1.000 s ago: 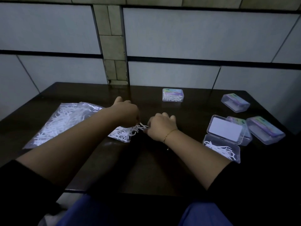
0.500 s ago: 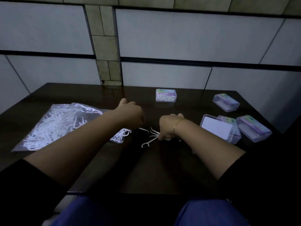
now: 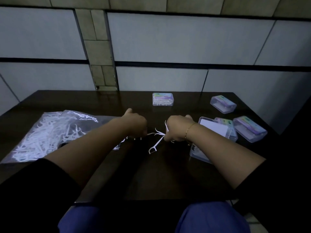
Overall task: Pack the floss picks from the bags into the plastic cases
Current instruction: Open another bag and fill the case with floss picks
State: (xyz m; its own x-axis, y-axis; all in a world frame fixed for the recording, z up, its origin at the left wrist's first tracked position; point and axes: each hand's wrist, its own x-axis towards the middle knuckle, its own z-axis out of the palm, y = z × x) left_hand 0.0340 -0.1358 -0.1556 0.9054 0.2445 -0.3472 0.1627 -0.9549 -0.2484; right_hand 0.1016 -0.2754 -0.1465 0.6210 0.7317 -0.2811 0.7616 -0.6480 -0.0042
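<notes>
Here, seen from a head-worn camera in dim light, a person in black sleeves and blue trousers reaches both forearms across a dark glossy table. The right hand, a thin gold bracelet at its wrist, is curled around a small bunch of white floss picks, their stems fanning out leftward and one pick hanging down toward the tabletop. The left hand sits just beside it, knuckles up and thumb raised, fingers curled down at the mouth of a small clear bag; whether it actually grips the bag or any pick cannot be made out.

Under the right forearm lies an open plastic case, its lid raised. A large clear bag of picks sprawls at the left of the table, touching the left forearm's far side. Two closed cases rest just beyond the open one at right, one partly hidden behind its lid. Another closed case sits nearer the back corner, and a filled case stands apart at the middle of the far edge. Behind the table rises a wall of pale panels split by a tiled column.
</notes>
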